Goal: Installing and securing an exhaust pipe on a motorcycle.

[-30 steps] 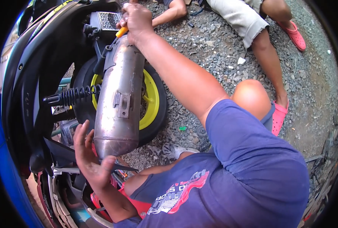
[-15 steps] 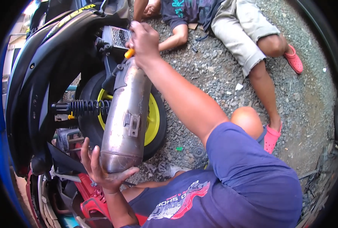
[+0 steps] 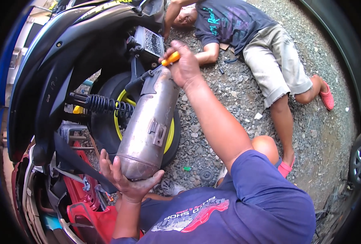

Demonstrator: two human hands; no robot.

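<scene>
A scuffed metal exhaust muffler slants beside the scooter's rear wheel, its rounded end toward me. My left hand cups that rounded end from below, palm against it, thumb and fingers spread around it. At the muffler's far end, my right hand is closed around an orange-handled screwdriver. Its handle pokes out past the thumb side, close to the muffler's top; the tip cannot be made out. Behind the muffler is the black tyre with a yellow rim.
Black scooter bodywork and a coil-spring shock absorber stand at left. A patterned metal box sits above the muffler. Red body panels lie lower left. Another person lies on the gravel, one arm reaching behind my right hand.
The view has shifted, so the scooter and muffler appear farther right. My right hand has turned, and more of the orange handle shows. My left hand stays at the muffler's rounded end.
</scene>
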